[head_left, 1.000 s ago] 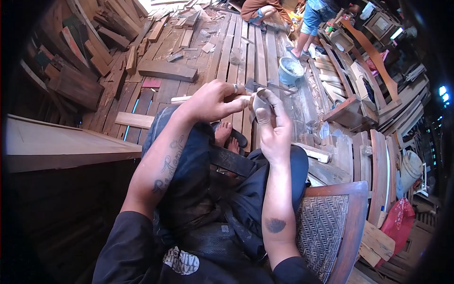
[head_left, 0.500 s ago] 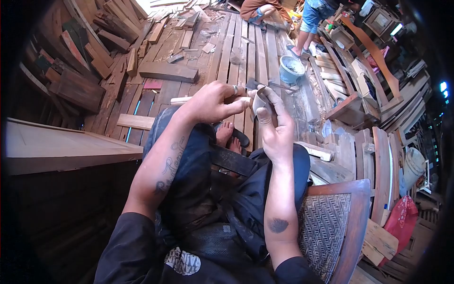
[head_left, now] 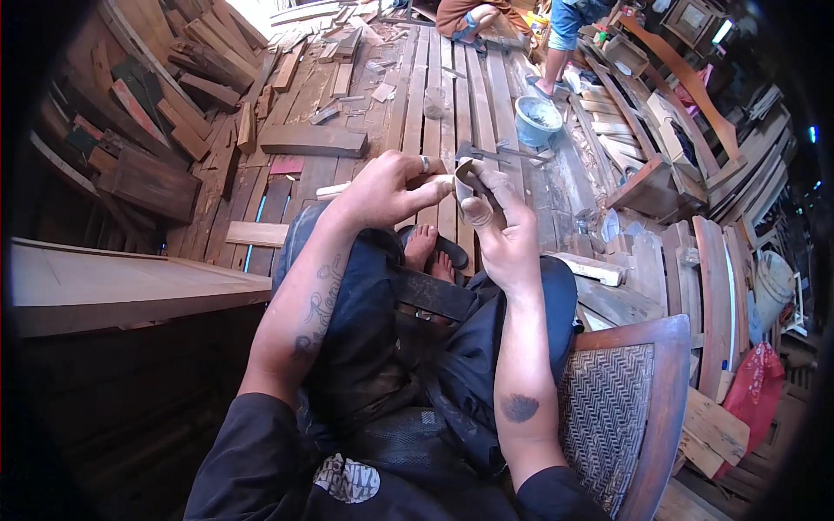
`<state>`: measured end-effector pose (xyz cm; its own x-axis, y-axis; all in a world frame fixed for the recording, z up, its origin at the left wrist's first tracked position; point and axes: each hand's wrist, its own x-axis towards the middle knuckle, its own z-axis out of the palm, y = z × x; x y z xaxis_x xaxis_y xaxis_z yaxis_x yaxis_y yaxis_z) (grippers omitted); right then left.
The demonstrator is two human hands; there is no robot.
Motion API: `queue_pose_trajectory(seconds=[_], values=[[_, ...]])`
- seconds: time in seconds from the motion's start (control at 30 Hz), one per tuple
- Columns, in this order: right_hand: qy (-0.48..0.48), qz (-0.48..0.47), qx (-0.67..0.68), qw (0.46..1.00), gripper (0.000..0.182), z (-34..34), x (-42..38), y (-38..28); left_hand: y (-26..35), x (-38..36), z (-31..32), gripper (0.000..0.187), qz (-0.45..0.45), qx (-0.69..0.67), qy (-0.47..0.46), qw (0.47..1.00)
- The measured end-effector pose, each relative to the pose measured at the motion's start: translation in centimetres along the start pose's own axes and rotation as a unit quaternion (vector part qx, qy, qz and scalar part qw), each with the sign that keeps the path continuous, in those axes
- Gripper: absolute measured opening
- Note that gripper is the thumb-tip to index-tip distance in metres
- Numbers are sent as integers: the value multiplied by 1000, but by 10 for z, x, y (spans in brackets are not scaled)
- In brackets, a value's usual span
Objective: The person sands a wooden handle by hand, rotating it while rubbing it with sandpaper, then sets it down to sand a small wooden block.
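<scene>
My left hand point(head_left: 388, 189) is closed around a slim piece of pale wood point(head_left: 332, 191). One end of the wood pokes out to the left of the hand, while the middle is hidden by my fingers. In my right hand point(head_left: 504, 221), a bent sheet of sandpaper point(head_left: 466, 178) is pinched between thumb and fingers. The sandpaper meets the right end of the wood, close to my left fingertips. Both hands are in front of my knees, above the slatted floor.
A whitish bucket point(head_left: 539, 122) stands ahead, beside a standing person's leg point(head_left: 559, 61). Another person point(head_left: 473, 19) crouches at the back. A hammer-like tool point(head_left: 482, 154) and a thick wooden block point(head_left: 313, 141) lie on the planks. A woven-panel chair point(head_left: 608, 417) is at my right.
My right hand and the sandpaper have shifted slightly left and down along the wood's end. The whole view has tilted a little. My left hand keeps its grip.
</scene>
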<state>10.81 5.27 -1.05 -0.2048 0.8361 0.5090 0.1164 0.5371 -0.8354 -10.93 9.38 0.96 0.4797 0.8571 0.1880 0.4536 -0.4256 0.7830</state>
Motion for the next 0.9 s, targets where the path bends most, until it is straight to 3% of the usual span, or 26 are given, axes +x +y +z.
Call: queue_pose_trajectory(seconds=[0.43,0.63,0.73,0.9], values=[[13,15,14,1000,43,0,2,-3,-2,1,1,40,-14,6,-11,1000],[20,-1,-92,996,43,-3,3,-1,-8,2,9,39,67,5,32,997],[-1,-5,-52,999,42,-2,1,-10,-2,0,2,39,30,17,6,999],[4,3,-58,998,42,-2,-1,-4,-3,1,4,39,42,34,11,998]])
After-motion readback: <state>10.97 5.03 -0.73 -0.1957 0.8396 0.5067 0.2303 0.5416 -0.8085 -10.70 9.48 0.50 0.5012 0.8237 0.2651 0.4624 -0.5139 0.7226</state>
